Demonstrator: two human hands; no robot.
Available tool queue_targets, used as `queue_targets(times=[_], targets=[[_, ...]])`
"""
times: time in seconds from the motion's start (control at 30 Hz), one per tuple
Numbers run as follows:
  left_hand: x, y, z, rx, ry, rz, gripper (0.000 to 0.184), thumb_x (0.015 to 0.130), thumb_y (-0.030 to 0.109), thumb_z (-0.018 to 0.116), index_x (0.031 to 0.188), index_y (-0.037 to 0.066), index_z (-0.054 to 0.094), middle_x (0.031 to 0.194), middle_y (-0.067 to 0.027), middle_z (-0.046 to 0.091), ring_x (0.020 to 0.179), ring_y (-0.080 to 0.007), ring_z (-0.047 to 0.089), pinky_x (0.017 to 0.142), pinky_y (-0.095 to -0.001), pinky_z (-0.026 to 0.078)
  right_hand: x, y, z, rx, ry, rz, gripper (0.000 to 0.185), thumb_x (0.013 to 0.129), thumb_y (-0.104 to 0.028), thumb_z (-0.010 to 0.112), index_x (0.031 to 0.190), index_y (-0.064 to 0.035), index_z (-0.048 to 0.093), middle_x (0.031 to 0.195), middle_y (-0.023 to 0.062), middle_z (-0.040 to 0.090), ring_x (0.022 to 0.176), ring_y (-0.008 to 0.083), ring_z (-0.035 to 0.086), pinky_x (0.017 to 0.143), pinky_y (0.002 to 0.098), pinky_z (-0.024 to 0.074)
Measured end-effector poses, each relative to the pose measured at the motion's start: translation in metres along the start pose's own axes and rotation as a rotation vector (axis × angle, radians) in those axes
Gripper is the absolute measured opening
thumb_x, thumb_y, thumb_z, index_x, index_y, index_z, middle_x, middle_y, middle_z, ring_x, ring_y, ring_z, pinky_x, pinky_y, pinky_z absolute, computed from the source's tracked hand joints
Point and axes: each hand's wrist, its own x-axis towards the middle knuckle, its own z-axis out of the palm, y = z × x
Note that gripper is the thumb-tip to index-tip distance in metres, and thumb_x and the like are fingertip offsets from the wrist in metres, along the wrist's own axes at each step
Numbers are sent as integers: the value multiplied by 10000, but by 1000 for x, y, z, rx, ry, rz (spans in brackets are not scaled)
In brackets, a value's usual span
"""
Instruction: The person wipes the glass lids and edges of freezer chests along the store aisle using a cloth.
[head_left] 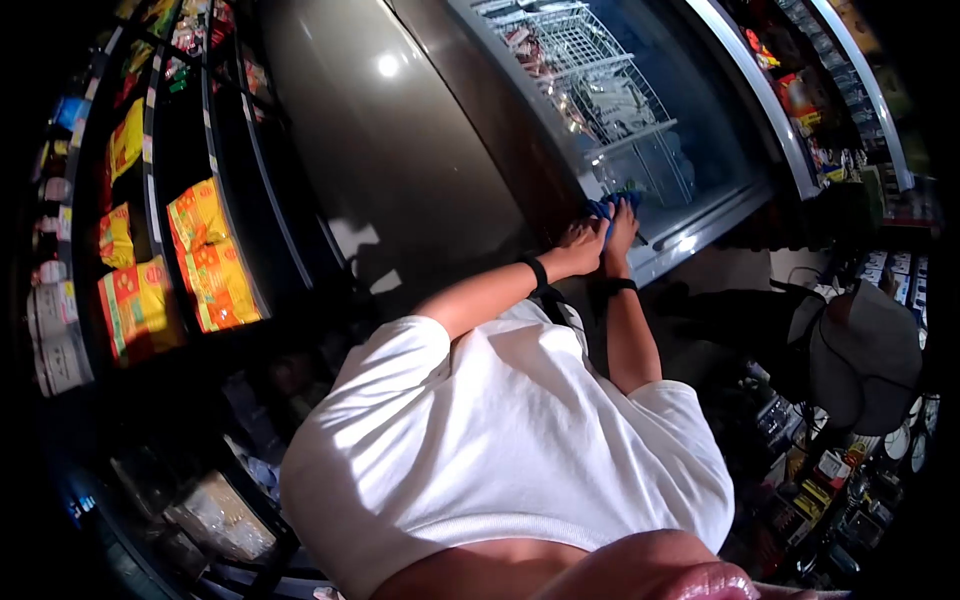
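Leftmost, white cylindrical containers [58, 345] are stacked beside a dark shelving rack [209, 125], on which yellow-and-orange packets [137, 308] are stood upright in rows. A plastic-wrapped package [222, 515] is positioned lower down, in shadow. Next, a smooth grey-brown panel [370, 110] is located, on which a bright spot of light is reflected. A white T-shirt [530, 420] is worn by the person, and both forearms are extended forward. The left hand [580, 247], with a black band [537, 268] fitted at the wrist, is brought against a blue cloth [604, 208]; its fingers are partly curled, and whether the cloth is gripped by them cannot be told. The cloth is bunched at the near corner of a glass-topped chest freezer [690, 246], inside which a white wire basket [635, 137] of packaged goods is seen. Just beside it, the right hand [621, 230] is closed on the cloth. Farther right, bagged goods [798, 95] are displayed above; boxed goods [830, 470] are crowded below.
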Motion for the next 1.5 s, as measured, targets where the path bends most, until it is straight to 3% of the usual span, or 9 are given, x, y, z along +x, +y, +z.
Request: queue_targets(times=[0.13,0.2,0.33,0.5,0.7,0.87,1.07,1.33,1.5], targets=[[46,-66,-41,262,181,-98,570,697,15,525,1241,-49,366,1089,-305,520,1035,-462,509,868,-502,421,81,-77,59,113,-137,-197,512,964,-391,446,1342,-46,470,1341,216,501,1175,383,499,990,438,380],[68,-112,-46,23,140,-177,414,683,41,567,1068,-45,441,1036,-297,499,947,-459,508,834,-519,415,120,-108,73,78,-258,-166,552,946,-404,474,1348,-26,453,1349,248,473,1158,407,507,985,460,389],[92,-164,-122,97,290,-79,618,750,186,667,1264,-35,405,1114,-302,497,1046,-477,510,906,-490,435,177,-153,102,431,-231,-234,584,882,-348,594,1323,13,466,1329,312,463,1150,454,510,1002,473,390],[150,-222,-166,-115,342,-221,679,813,366,681,1311,-5,404,1183,-293,535,1066,-488,513,909,-493,442,181,-150,55,709,-445,-149,605,872,-227,645,1396,-51,401,1251,260,558,1188,339,544,1001,373,409],[181,-287,-135,408,-206,-77,778,861,498,549,1432,25,315,1323,-341,433,1271,-459,395,1097,-557,216,142,-147,52,280,-472,-24,854,864,-360,641,1482,-5,171,1443,322,315,1354,417,320,1110,417,267],[183,-292,-160,341,-376,214,807,827,476,557,1435,3,314,1309,-379,421,1287,-477,366,1128,-516,186,138,-206,64,-246,-445,133,1106,745,-626,647,1480,8,118,1375,410,324,1251,546,383,1006,542,382],[192,-343,-154,532,-277,433,667,803,282,483,1349,-91,400,1201,-346,513,1190,-480,446,1095,-541,226,201,-260,71,-130,-560,-7,1145,720,-651,648,1502,-57,59,1303,425,397,1193,563,429,1057,555,318],[276,-461,-269,248,-47,33,811,729,252,616,1408,-71,309,1244,-320,482,1232,-432,418,1125,-495,203,314,-351,194,-115,-517,319,1256,631,-830,578,1519,-161,-7,1411,490,38,1339,618,82,1114,585,162],[307,-527,-349,401,-51,-89,850,720,174,617,1399,-153,224,1122,-315,553,1076,-405,527,1066,-464,302,404,-455,242,-249,-435,213,1141,728,-735,580,1521,-120,36,1468,407,103,1378,507,178,1108,539,213]])
